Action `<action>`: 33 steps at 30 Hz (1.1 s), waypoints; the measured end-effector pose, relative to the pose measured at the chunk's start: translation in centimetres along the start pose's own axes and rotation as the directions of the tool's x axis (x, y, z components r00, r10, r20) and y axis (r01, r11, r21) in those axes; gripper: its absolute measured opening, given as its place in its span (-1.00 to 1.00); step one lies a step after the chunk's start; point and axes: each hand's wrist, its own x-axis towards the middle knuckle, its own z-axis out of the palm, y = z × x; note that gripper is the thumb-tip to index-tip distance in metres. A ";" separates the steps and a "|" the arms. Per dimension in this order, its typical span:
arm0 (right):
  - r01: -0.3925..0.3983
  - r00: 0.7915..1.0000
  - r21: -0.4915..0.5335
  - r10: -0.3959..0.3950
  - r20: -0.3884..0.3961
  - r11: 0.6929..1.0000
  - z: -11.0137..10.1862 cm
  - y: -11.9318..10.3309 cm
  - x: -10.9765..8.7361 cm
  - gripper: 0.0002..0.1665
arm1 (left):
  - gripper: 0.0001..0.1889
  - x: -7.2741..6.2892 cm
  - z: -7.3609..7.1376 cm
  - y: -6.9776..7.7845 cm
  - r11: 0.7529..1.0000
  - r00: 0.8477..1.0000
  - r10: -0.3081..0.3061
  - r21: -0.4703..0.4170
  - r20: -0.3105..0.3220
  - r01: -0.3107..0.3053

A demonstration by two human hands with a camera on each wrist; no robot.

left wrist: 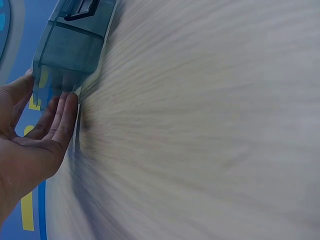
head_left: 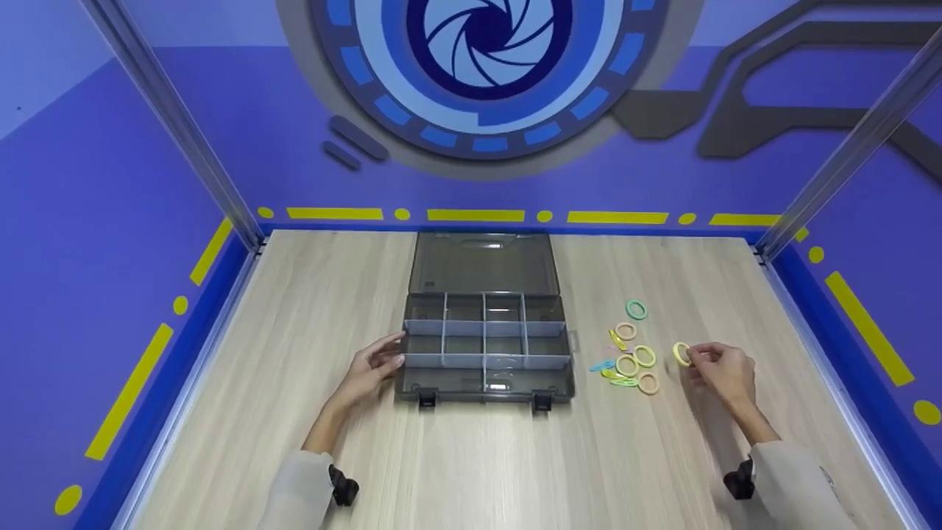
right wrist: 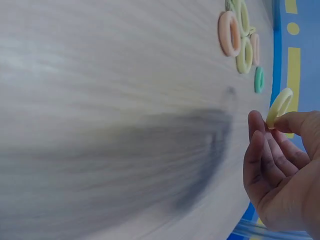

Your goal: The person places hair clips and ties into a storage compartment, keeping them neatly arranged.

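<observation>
A grey see-through compartment box [head_left: 449,361] lies on the table with its lid [head_left: 482,269] folded back. At its left side is my left hand [head_left: 368,375], fingers fairly straight and touching the wall; the left wrist view shows the fingertips against the box corner [left wrist: 75,50]. My right hand [head_left: 725,372] pinches a pale yellow hair tie [head_left: 676,355] between thumb and fingertips, held above the table. Left of that hand lie several hair ties, among them a green one [head_left: 628,309] and a peach one [head_left: 640,383], with small hair clips including a blue one [head_left: 603,366].
White dividers [head_left: 464,360] split the box into several compartments, which look bare. Two black latches [head_left: 427,399] stick out at its front. Blue printed walls [head_left: 221,132] and metal posts [head_left: 176,125] border the wood-grain table [head_left: 331,287].
</observation>
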 end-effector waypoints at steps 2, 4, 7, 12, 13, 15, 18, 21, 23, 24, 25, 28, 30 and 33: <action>0.009 1.000 0.023 -0.009 -0.001 1.000 0.2 -0.4 0.1 -0.69 | -0.45 0.0 0.0 0.0 1.000 1.000 -0.005 -0.007 0.002 0.005; 0.020 1.000 0.038 -0.020 -0.002 0.999 0.4 -0.9 0.1 -0.70 | -0.45 -0.1 -0.1 0.1 1.000 1.000 -0.010 -0.013 0.007 0.010; 0.045 0.999 0.052 -0.045 -0.006 0.998 0.8 -1.4 0.1 -0.73 | -0.45 -0.2 0.0 0.2 1.000 1.000 -0.007 -0.019 0.009 0.007; 0.082 0.996 0.068 -0.083 0.015 0.994 1.5 -2.3 -0.1 -0.75 | -0.45 -0.3 -0.1 0.3 1.000 1.000 -0.007 0.008 0.009 0.007; 0.088 0.996 0.068 -0.090 0.020 0.994 1.6 -2.5 -0.1 -0.75 | -0.46 -0.3 -0.1 0.4 1.000 1.000 -0.006 0.013 0.009 0.006; 0.103 0.994 0.068 -0.105 0.027 0.992 1.8 -2.8 -0.2 -0.76 | -0.46 -0.3 -0.1 0.5 1.000 1.000 -0.007 0.015 0.008 0.007; 0.113 0.993 0.065 -0.115 0.034 0.991 2.2 -3.4 -0.3 -0.74 | -0.45 -0.4 -0.1 0.5 1.000 1.000 -0.016 -0.003 0.013 0.016; 0.110 0.993 0.071 -0.113 0.043 0.991 2.5 -3.8 -0.6 -0.74 | -0.44 -0.4 -0.1 0.5 0.999 0.999 -0.033 -0.015 0.019 0.033; 0.106 0.993 0.082 -0.110 0.049 0.991 2.7 -4.0 -0.9 -0.75 | -0.44 -0.4 0.0 0.4 0.999 0.999 -0.040 -0.011 0.023 0.040; 0.104 0.993 0.090 -0.109 0.053 0.991 2.8 -4.1 -1.1 -0.76 | -0.44 -0.4 0.0 0.4 0.999 0.999 -0.040 -0.008 0.022 0.040; 0.103 0.992 0.100 -0.109 0.057 0.990 3.0 -4.2 -1.2 -0.76 | -0.44 -0.4 -0.1 0.3 0.999 0.999 -0.039 -0.007 0.019 0.040; 0.105 0.991 0.124 -0.114 0.064 0.987 3.4 -4.5 -1.6 -0.78 | -0.44 -0.4 -0.2 0.3 1.000 0.999 -0.031 -0.004 0.015 0.031; 0.111 0.990 0.119 -0.120 0.068 0.987 3.7 -4.9 -1.8 -0.80 | -0.44 -0.4 -0.2 0.3 1.000 1.000 -0.025 -0.005 0.015 0.025; 0.130 0.987 0.106 -0.139 0.082 0.986 4.0 -5.6 -2.0 -0.80 | -0.44 -0.4 -0.2 0.3 1.000 1.000 -0.023 -0.005 0.015 0.023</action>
